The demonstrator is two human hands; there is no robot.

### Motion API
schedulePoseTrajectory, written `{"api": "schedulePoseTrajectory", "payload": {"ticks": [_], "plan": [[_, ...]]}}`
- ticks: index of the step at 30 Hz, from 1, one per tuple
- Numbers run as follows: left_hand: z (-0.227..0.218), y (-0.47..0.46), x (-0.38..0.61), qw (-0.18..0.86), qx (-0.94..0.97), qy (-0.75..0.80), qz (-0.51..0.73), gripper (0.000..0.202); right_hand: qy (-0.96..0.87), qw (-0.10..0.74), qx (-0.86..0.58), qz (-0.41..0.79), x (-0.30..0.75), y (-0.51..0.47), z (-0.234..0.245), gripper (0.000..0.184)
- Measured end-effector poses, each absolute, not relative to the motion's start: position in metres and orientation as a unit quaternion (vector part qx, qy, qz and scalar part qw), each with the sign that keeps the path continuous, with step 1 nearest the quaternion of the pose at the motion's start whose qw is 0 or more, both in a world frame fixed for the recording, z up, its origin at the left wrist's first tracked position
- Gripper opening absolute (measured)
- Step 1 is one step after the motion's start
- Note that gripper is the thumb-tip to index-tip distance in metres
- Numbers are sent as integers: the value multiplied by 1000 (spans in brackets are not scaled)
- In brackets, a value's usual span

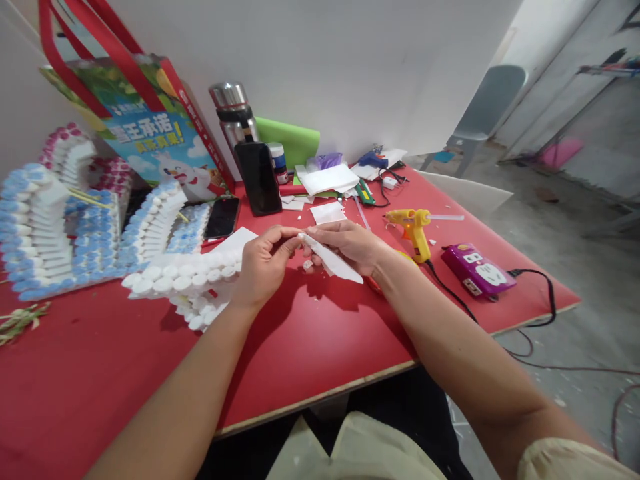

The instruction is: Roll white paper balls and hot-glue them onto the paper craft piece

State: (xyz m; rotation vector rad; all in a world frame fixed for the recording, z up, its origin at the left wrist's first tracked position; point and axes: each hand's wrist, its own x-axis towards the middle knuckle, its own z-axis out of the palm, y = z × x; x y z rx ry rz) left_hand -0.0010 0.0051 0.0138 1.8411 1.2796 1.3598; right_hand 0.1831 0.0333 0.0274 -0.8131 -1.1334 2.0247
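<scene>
White paper piece (338,262) is up in both hands, left of the yellow glue gun (414,228) and a bit nearer the person, over the red worktop (320,347). Left hand (263,263): thumb and index pinching the end farther from the glue gun. Right hand (350,241), on the glue gun side: thumb along the top, other fingers curled in under the piece, so it looks gripped too; exact contact below is hidden. Small white bit (307,265) at the right fingertips, can't tell if held or stuck. End nearer the glue gun sticks out free.

Handling, my read: very light, thin, somewhat stiff like heavy paper, not slippery, creases easily. Best hold is a light pinch at one end or along the edges; squeezing mid-length would likely buckle it.

White roll assembly (183,283) sits farther left of the glue gun, just beside the left hand. Probably light with fragile joints, so take it from under the base, not by one roll. Purple power outlet (475,268) is right of the glue gun. Treat the glue gun's tip as hot, keep paper off it
</scene>
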Motion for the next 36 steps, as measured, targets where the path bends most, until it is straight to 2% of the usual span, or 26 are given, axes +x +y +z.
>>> {"api": "schedulePoseTrajectory", "payload": {"ticks": [7,9,15,17,19,29,33,36], "plan": [[12,6,0,291,649,476,517,17,-485,371,-297,734,183,35,23,32],[11,6,2,307,634,480,523,18,-516,385,-317,697,182,35,22,29],[6,4,9,337,586,496,544,19,-626,438,-432,479,171,28,19,20],[6,3,11,326,577,505,554,17,-664,446,-449,398,168,25,18,19],[7,2,13,299,578,515,558,15,-683,444,-450,366,166,22,17,18],[3,-5,15,77,676,498,537,16,-659,455,-398,448,164,20,17,19],[6,-6,16,92,697,471,533,19,-633,469,-379,485,167,24,13,17],[10,-3,12,178,668,465,553,14,-663,460,-363,466,172,28,13,16]]}}
